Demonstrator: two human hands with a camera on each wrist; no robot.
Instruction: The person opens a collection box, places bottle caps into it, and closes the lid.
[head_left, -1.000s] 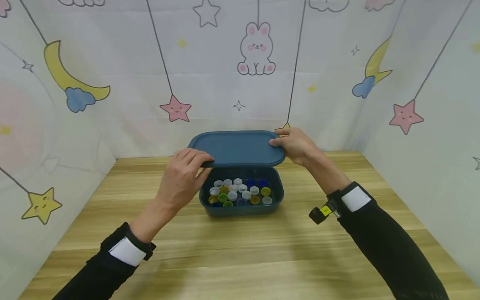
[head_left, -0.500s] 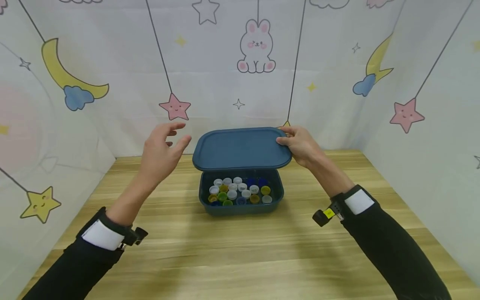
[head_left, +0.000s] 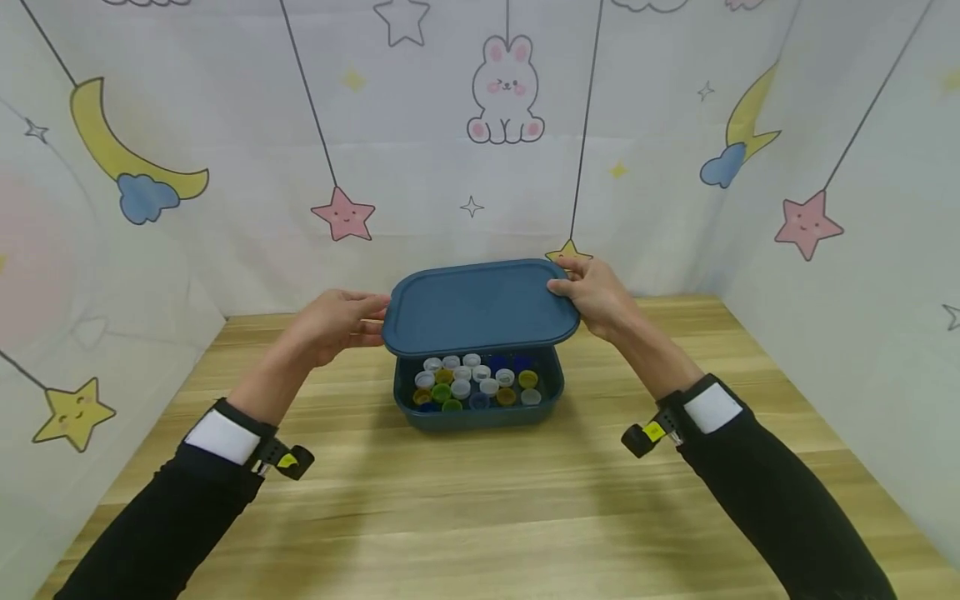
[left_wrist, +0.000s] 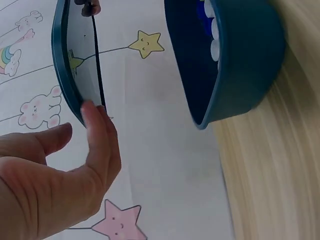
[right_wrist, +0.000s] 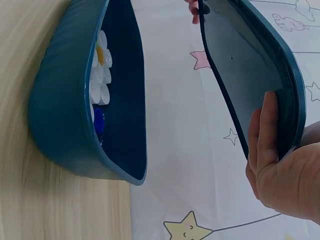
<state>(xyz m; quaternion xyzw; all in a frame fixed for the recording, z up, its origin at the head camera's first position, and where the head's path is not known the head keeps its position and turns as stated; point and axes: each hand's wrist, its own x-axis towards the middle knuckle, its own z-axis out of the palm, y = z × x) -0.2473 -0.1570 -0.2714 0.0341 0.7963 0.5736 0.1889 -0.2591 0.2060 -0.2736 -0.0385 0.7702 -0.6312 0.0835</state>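
Note:
A dark blue oval lid (head_left: 480, 307) hangs over the matching open box (head_left: 472, 420), covering the box's rear edge in the head view. My right hand (head_left: 596, 293) grips the lid's right end, its thumb on top and its fingers (right_wrist: 268, 125) against the underside. At the left end is my left hand (head_left: 337, 323), fingers (left_wrist: 100, 132) right at the lid's edge. Its thumb (left_wrist: 59, 137) stands apart from the lid. Inside the box lie several bottle caps (head_left: 461, 388), white, green, yellow and blue.
The box stands on a wood-grain table (head_left: 465, 517), near its back edge. A white curtain (head_left: 420, 167) printed with stars, moons and a rabbit rises behind and along both sides.
My left hand has left the lid's near left corner, swung out leftward and come back to its left end. My right hand has kept hold; the lid has tipped slightly, its left end lower.

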